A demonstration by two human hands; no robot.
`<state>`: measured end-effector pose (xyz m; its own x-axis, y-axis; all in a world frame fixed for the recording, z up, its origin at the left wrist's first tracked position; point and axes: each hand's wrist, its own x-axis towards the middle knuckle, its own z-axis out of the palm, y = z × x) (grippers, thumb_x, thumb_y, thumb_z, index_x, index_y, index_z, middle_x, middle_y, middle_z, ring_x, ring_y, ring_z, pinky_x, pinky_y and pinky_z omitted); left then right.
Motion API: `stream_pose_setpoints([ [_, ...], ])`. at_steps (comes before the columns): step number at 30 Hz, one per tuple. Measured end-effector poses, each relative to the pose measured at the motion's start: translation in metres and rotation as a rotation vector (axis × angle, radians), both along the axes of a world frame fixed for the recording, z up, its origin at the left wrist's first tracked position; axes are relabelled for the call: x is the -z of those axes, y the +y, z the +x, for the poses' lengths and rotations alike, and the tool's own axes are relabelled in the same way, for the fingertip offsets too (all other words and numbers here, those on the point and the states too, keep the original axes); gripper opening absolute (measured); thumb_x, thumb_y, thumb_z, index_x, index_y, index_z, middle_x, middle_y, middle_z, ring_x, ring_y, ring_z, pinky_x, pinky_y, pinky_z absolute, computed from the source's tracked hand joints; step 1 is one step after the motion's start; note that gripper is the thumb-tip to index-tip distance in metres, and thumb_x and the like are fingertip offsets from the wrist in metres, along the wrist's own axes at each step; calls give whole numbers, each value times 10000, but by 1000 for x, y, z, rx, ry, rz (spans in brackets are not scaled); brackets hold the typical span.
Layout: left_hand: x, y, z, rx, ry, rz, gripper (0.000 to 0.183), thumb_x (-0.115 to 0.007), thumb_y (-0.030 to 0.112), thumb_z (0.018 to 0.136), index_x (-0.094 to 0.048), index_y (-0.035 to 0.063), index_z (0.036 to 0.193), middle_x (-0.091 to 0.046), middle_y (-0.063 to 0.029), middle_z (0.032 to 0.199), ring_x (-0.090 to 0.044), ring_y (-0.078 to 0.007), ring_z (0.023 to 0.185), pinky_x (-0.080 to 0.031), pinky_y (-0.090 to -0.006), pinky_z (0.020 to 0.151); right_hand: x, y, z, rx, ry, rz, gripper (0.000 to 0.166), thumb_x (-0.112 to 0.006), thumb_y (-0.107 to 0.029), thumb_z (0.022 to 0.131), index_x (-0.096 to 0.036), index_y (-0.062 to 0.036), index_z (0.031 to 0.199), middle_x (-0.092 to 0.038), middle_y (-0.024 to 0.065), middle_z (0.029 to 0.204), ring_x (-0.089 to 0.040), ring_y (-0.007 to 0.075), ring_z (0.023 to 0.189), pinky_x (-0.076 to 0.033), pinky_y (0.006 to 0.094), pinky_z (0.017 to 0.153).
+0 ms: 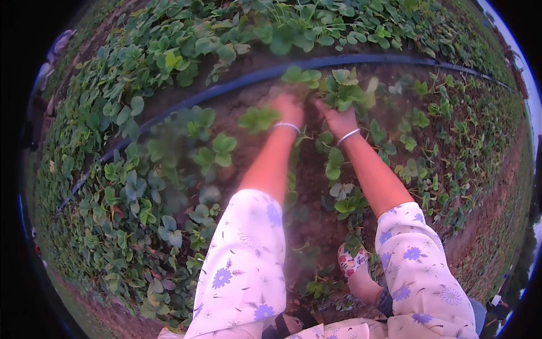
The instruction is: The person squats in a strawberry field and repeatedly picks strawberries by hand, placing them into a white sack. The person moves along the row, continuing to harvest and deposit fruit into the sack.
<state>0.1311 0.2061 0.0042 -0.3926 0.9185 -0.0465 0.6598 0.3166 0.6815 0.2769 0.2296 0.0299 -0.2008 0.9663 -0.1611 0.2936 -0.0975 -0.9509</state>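
Observation:
Both my hands reach forward, close together, among low strawberry plants just below a dark drip irrigation hose [254,77]. My left hand [288,109], blurred, is low over the soil, with leaves [259,119] beside it; its fingers are too blurred to read. My right hand [340,118] is at the base of a leafy strawberry plant [345,90], whose leaves cover the fingertips, so its grip cannot be made out. A light bangle is on each wrist. Between my forearms lie brown soil [311,182] and strawberry leaves [334,163].
Dense strawberry foliage [127,190] spreads at the left and beyond the hose. Smaller plants [444,140] grow at the right, with a strip of bare earth past them. One patterned shoe [351,259] stands among plants between my arms. People in pale clothes are blurred at the far left edge.

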Motion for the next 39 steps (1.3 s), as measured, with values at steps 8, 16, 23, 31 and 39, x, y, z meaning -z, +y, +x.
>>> stream_pose_setpoints([
  [8,5,6,-9,-27,12,-99,284,-645,294,780,-691,75,955,-666,-193,986,-625,-361,961,-487,-411,840,-20,13,-26,-385,-770,272,259,-634,-162,725,-679,-23,939,-656,234,915,-627,395,887,-505,428,799],
  [16,22,17,-12,-38,-42,4,410,-606,357,820,-608,86,1128,-634,-192,1105,-599,-366,1033,-481,-416,851,-21,25,-35,-567,-911,327,255,-723,-213,663,-693,-35,844,-668,197,836,-653,353,771,-525,392,746],
  [23,17,12,-8,-3,-21,78,383,-621,338,805,-622,91,1098,-645,-179,1078,-614,-352,995,-487,-416,829,-1,33,-25,-732,-910,541,158,-658,-181,695,-670,-66,802,-664,175,814,-638,358,752,-522,407,705],
  [31,-4,9,-4,-28,-148,-114,242,-663,261,782,-704,65,919,-655,-184,1060,-635,-331,956,-503,-397,790,13,9,-7,-441,-500,573,145,-651,-161,714,-671,-55,812,-685,121,787,-658,298,724,-521,382,686],
  [39,25,-23,-14,-65,-413,349,267,-638,137,829,-661,-3,1055,-684,-122,992,-658,-218,803,-523,-332,740,-29,-7,11,10,-38,186,155,-649,-175,849,-639,-24,816,-639,25,720,-585,104,671,-472,298,659],
])
